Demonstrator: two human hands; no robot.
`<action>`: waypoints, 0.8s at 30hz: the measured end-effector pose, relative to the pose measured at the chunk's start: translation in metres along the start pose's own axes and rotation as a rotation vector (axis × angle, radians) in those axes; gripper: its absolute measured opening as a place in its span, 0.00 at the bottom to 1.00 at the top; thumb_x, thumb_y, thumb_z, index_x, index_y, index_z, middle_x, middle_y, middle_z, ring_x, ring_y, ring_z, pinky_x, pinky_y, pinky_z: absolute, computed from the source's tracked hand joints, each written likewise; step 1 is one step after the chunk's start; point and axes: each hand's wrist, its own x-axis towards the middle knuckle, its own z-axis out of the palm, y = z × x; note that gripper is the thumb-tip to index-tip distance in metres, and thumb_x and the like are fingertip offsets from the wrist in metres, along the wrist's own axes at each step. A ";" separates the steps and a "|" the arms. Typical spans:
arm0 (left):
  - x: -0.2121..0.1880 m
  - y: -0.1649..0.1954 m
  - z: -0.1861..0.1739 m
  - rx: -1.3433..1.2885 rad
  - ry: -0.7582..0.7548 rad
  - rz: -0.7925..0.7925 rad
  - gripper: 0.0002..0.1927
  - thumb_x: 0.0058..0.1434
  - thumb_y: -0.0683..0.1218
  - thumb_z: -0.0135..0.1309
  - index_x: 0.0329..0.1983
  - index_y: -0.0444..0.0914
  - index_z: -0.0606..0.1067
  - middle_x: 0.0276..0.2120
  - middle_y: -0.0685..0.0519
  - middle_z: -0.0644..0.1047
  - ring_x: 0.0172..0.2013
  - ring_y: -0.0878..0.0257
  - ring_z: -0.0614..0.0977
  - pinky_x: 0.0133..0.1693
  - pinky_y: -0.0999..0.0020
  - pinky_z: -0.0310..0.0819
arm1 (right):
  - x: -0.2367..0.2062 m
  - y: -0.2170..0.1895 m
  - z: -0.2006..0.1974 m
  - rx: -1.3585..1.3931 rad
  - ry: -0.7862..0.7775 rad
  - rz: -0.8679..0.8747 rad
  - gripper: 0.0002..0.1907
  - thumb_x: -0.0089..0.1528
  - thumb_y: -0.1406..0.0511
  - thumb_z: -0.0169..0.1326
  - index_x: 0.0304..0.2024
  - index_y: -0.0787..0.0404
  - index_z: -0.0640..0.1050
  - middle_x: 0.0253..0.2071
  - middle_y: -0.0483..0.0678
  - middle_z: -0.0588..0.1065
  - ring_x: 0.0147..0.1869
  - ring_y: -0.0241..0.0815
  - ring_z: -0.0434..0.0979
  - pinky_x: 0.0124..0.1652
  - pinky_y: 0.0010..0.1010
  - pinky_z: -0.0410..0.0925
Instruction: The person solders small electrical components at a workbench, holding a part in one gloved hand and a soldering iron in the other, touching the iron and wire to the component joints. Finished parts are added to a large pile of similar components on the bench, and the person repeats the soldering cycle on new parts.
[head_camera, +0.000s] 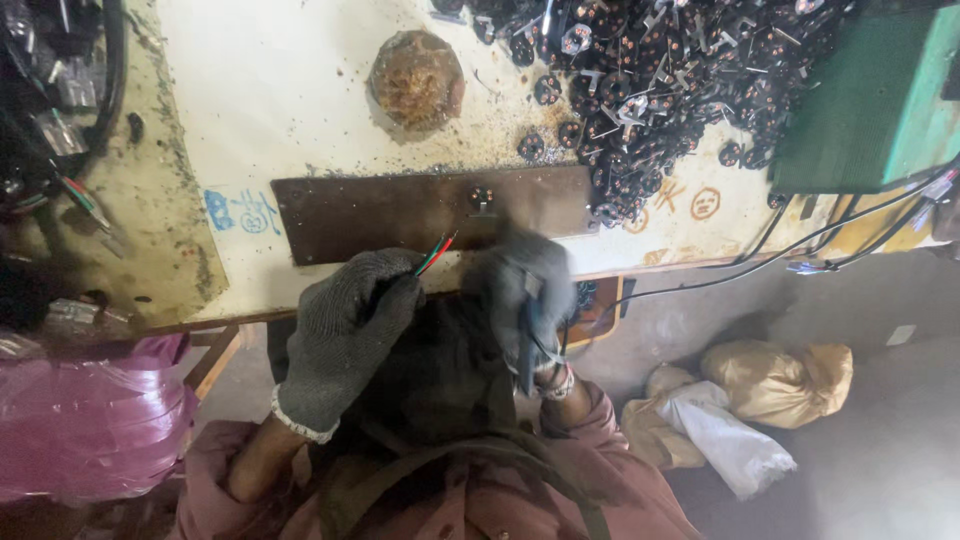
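From the head view, I see both gloved hands working at the near edge of the bench. My left hand (345, 330), in a dark grey knit glove, is closed around a thin bundle of wires (436, 254), red and green ends poking out just past the fingertips toward the dark metal plate (400, 210). My right hand (522, 290) is motion-blurred; it looks curled around something bluish, perhaps a small tool, but I cannot tell what it is or how firmly it is held. On the plate, just beyond both hands, sits one small round black part (481, 197) with metal contacts, apart from the wire tips but close. I judge the step in hand to be bringing the wire ends up to that part; the next move would call for lining the bare tips with its contacts and steadying the right hand. Counting: one plate, one part seated on it, one wire bundle with at least a red and a green lead visible, one rusty round lump (417, 78) farther back, one green machine body (875, 95) at the right, and a heap of black round parts (660, 80) too many and too tangled to count. On the floor lie about three stuffed bags (740, 410).
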 end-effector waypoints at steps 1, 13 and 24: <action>0.000 -0.001 0.001 -0.039 0.001 0.009 0.11 0.64 0.41 0.58 0.49 0.36 0.78 0.38 0.48 0.82 0.32 0.53 0.85 0.39 0.65 0.79 | 0.004 0.002 0.000 -0.071 -0.120 -0.089 0.10 0.61 0.67 0.57 0.44 0.64 0.79 0.41 0.54 0.78 0.44 0.54 0.78 0.44 0.38 0.70; -0.007 -0.003 0.013 0.047 0.089 0.310 0.09 0.66 0.37 0.61 0.47 0.35 0.76 0.45 0.46 0.79 0.46 0.52 0.84 0.49 0.64 0.78 | -0.010 -0.018 0.002 0.437 -0.149 0.459 0.16 0.55 0.70 0.67 0.44 0.58 0.79 0.43 0.42 0.79 0.45 0.40 0.79 0.44 0.31 0.73; -0.012 0.002 0.008 0.143 -0.003 0.263 0.13 0.60 0.41 0.64 0.48 0.37 0.80 0.45 0.51 0.81 0.43 0.58 0.85 0.44 0.66 0.78 | -0.007 -0.042 -0.011 0.086 -0.133 0.077 0.15 0.49 0.69 0.73 0.38 0.57 0.85 0.33 0.45 0.80 0.37 0.43 0.79 0.42 0.34 0.71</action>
